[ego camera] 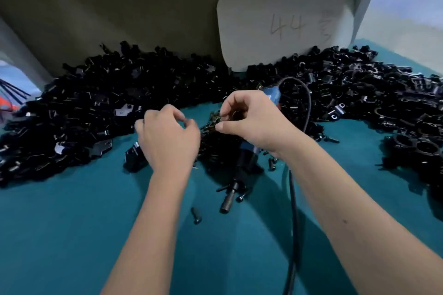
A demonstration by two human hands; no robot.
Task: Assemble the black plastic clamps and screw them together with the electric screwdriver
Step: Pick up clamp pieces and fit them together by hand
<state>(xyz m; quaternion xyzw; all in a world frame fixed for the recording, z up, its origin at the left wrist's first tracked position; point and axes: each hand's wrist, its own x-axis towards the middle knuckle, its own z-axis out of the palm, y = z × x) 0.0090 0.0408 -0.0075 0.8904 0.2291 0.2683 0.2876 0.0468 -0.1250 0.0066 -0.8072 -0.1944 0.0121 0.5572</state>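
My left hand (pixel 167 136) hovers over the teal table (pixel 72 235) with curled fingers, and a black clamp part (pixel 134 155) sticks out from under its palm. My right hand (pixel 247 120) pinches a small screw between thumb and fingertips above a heap of dark screws (pixel 215 136). The electric screwdriver (pixel 244 163), blue and black, lies on the table beneath my right wrist with its bit end (pixel 227 203) pointing toward me. Its black cable (pixel 293 211) runs along my right forearm. Big piles of black clamp parts (pixel 84 108) ring the work spot.
More clamp parts (pixel 371 93) heap up at the right, with assembled ones (pixel 417 148) at the far right. Loose screws (pixel 196 215) lie near the screwdriver. A white board marked "44" (pixel 287 19) leans against the back wall.
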